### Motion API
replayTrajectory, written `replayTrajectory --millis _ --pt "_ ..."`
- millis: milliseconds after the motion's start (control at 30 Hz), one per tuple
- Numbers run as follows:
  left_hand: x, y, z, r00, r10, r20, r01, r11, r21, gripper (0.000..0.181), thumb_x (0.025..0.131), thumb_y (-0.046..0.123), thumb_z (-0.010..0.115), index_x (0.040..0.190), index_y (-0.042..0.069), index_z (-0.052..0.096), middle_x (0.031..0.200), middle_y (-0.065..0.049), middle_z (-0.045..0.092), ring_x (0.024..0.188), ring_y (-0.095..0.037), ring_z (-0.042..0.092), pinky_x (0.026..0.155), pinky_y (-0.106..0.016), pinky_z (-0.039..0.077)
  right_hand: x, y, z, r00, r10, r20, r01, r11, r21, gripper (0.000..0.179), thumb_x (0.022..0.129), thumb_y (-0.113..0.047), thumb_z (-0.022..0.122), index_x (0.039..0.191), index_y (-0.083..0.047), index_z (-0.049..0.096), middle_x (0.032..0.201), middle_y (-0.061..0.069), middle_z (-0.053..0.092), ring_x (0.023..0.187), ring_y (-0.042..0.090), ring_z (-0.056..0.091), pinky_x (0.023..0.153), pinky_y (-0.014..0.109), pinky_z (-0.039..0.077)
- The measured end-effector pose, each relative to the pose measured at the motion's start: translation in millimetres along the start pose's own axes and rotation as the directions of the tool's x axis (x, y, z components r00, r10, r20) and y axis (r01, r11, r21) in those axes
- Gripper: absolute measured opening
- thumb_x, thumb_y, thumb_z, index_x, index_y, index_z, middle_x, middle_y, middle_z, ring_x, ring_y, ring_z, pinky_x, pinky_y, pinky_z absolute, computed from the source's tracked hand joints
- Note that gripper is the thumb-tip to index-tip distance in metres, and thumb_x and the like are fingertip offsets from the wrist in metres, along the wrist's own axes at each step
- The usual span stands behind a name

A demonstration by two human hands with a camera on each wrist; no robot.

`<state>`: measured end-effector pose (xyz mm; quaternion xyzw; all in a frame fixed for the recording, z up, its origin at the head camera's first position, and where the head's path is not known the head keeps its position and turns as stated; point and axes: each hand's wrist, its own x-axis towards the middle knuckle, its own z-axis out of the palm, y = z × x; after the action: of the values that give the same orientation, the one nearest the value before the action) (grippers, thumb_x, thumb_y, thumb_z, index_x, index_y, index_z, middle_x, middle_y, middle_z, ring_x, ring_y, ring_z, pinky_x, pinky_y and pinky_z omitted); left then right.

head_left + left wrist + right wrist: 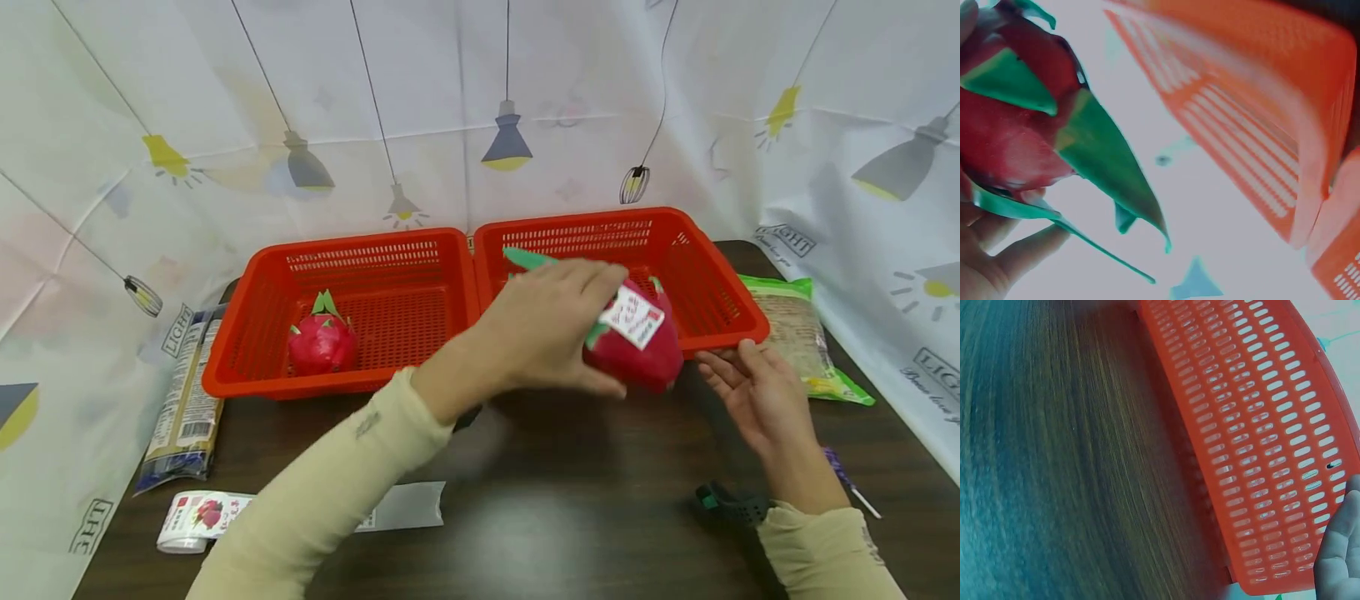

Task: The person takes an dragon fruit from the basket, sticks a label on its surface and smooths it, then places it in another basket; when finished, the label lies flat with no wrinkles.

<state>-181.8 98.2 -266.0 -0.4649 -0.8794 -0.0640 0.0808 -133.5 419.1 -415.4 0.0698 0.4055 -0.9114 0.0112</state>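
The dark tabletop (pixel 585 467) carries two red baskets: the left basket (pixel 397 321) left of the left hand (pixel 551 321), the right basket (pixel 705 287) beyond both hands, touched by the right hand (pixel 765 392). Left of the left hand lie a packet (pixel 183 404) and label roll (pixel 197 521); near the right hand, a bag (pixel 791 325) and lollipop (pixel 840 468).

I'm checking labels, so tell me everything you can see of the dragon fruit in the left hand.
The dragon fruit is rounded, with pink-red skin and pointed green scales, some long and curling outward. A white label with red and dark print sits on it, too small to read. The left hand grips it; in the head view it overlaps the right-hand red basket's near rim. Basket contact is unclear.
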Motion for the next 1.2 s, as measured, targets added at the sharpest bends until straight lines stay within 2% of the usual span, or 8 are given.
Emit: replayTrajectory --millis 100,167,233,333,400,600,900,1200 --pt "52.7 -19.1 12.1 0.990 -0.116 0.084 0.119 0.992 -0.033 0.103 0.075 0.073 0.074 0.153 0.016 0.036 0.151 0.002 0.051 0.135 -0.013 0.050 0.101 -0.030 0.054 0.1 0 0 0.999 0.003 -0.039 -0.005 0.998 -0.061 0.049 0.104 -0.027 0.055 0.147 -0.017 0.034 0.114 0.004 0.075 0.102 0.020 0.076 0.085 0.031 0.062" --pt "81.5 -28.7 26.1 0.974 -0.182 0.138 0.191 0.980 -0.051 0.104 0.074 0.073 0.074 0.154 0.018 0.036 0.150 0.004 0.052 0.132 -0.013 0.050 0.100 -0.031 0.055 1.6 2 1 0.999 -0.011 -0.054 0.005 0.994 -0.108 0.049 0.103 -0.029 0.057 0.145 -0.015 0.036 0.112 0.003 0.076 0.101 0.018 0.077 0.085 0.029 0.062" --pt "101.9 -34.3 41.2 0.953 -0.239 0.186 0.255 0.965 -0.063 0.103 0.074 0.071 0.076 0.153 0.019 0.037 0.149 0.004 0.053 0.131 -0.013 0.051 0.102 -0.033 0.054 3.0 4 2 0.998 -0.024 -0.056 0.015 0.989 -0.145 0.050 0.102 -0.030 0.058 0.144 -0.013 0.037 0.110 0.002 0.076 0.100 0.017 0.077 0.085 0.028 0.062" --pt "120.0 -37.5 61.0 0.923 -0.292 0.250 0.316 0.947 -0.059 0.098 0.074 0.067 0.079 0.151 0.020 0.041 0.146 0.005 0.054 0.127 -0.013 0.052 0.104 -0.035 0.053 4.3 7 3 0.998 -0.029 -0.057 0.019 0.985 -0.173 0.049 0.102 -0.030 0.059 0.143 -0.012 0.040 0.109 0.002 0.077 0.100 0.016 0.077 0.085 0.028 0.061" --pt "127.1 -36.4 71.2 0.912 -0.305 0.273 0.329 0.943 -0.046 0.093 0.074 0.066 0.080 0.147 0.020 0.045 0.143 0.005 0.057 0.124 -0.013 0.054 0.103 -0.035 0.053 4.0 8 4 0.998 -0.035 -0.058 0.024 0.983 -0.181 0.043 0.102 -0.030 0.059 0.139 -0.012 0.047 0.108 0.002 0.077 0.099 0.016 0.077 0.085 0.027 0.061" --pt "140.6 -23.4 94.0 0.909 -0.308 0.282 0.320 0.947 0.002 0.080 0.074 0.066 0.080 0.136 0.022 0.054 0.131 0.007 0.063 0.115 -0.014 0.058 0.099 -0.035 0.053 2.6 11 6 0.995 -0.078 -0.060 0.066 0.981 -0.185 0.025 0.103 -0.027 0.059 0.122 -0.010 0.061 0.105 0.004 0.079 0.097 0.016 0.078 0.084 0.028 0.061" --pt "151.9 -4.0 132.9 0.897 -0.314 0.311 0.313 0.948 0.053 0.086 0.079 0.063 0.077 0.147 0.020 0.045 0.141 0.003 0.058 0.125 -0.015 0.055 0.106 -0.037 0.051 -3.9 9 4 0.990 -0.090 -0.113 0.063 0.973 -0.221 0.049 0.101 -0.032 0.062 0.139 -0.006 0.044 0.104 0.003 0.079 0.097 0.015 0.077 0.085 0.027 0.061" --pt "158.2 0.1 138.3 0.889 -0.330 0.319 0.338 0.941 0.030 0.092 0.081 0.064 0.075 0.152 0.018 0.038 0.148 0.002 0.051 0.133 -0.016 0.048 0.110 -0.039 0.048 -5.0 2 4 0.989 -0.088 -0.117 0.058 0.969 -0.238 0.056 0.101 -0.033 0.062 0.145 -0.006 0.039 0.107 0.002 0.078 0.100 0.015 0.077 0.087 0.028 0.059"
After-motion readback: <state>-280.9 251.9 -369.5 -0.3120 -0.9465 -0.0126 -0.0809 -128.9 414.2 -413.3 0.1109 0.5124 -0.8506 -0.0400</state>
